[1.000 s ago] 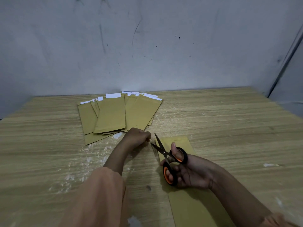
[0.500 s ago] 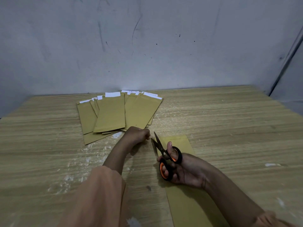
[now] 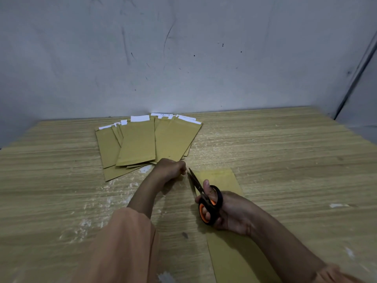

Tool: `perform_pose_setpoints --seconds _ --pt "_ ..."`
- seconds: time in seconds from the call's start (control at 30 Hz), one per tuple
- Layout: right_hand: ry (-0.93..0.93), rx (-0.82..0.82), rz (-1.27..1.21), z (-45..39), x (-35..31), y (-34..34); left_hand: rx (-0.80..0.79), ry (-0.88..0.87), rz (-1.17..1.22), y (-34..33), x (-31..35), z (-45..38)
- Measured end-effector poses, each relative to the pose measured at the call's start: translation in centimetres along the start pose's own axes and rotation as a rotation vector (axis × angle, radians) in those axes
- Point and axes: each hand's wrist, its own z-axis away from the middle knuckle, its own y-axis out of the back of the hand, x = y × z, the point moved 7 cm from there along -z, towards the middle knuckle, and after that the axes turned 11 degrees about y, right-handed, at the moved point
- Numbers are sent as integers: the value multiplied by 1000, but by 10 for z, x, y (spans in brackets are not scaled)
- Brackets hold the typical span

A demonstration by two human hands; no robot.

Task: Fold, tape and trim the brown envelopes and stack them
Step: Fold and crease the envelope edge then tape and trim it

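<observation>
On the wooden table [image 3: 285,152] in front of us we see one brown envelope [image 3: 230,260] lying flat, running from the near edge out toward the middle, its far end [image 3: 218,176] just beyond our right hand [image 3: 230,213]. That hand grips one pair of scissors [image 3: 206,198], black with orange inside the loops; our thumb sits through the upper loop and our fingers through the lower one. The blades point away from us along the envelope's left edge and look nearly closed. Our left hand [image 3: 170,168] is curled into a fist right at the blade tips; it seems to pinch something thin there, but we cannot tell what. Farther back, near the grey wall [image 3: 183,58], a fanned pile of brown envelopes [image 3: 146,141] lies overlapping; we count at least six, the exact number hidden by the overlap. Several show a white strip [image 3: 140,118] at the far end. We can read no writing or brand anywhere. White flecks [image 3: 106,199] are scattered over the table by our left arm, and an orange-brown sleeve [image 3: 122,246] covers that arm
</observation>
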Motion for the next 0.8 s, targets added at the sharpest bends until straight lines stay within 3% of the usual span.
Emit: perform_pose_setpoints --seconds 0.47,0.6,0.8 --pt "10 61 18 -3 1 3 -5 -13 -13 1 2 7" --pt "7 71 15 -4 3 4 4 -43 -134 5 5 8" --pt "5 79 11 -4 2 3 38 -63 -74 15 5 9"
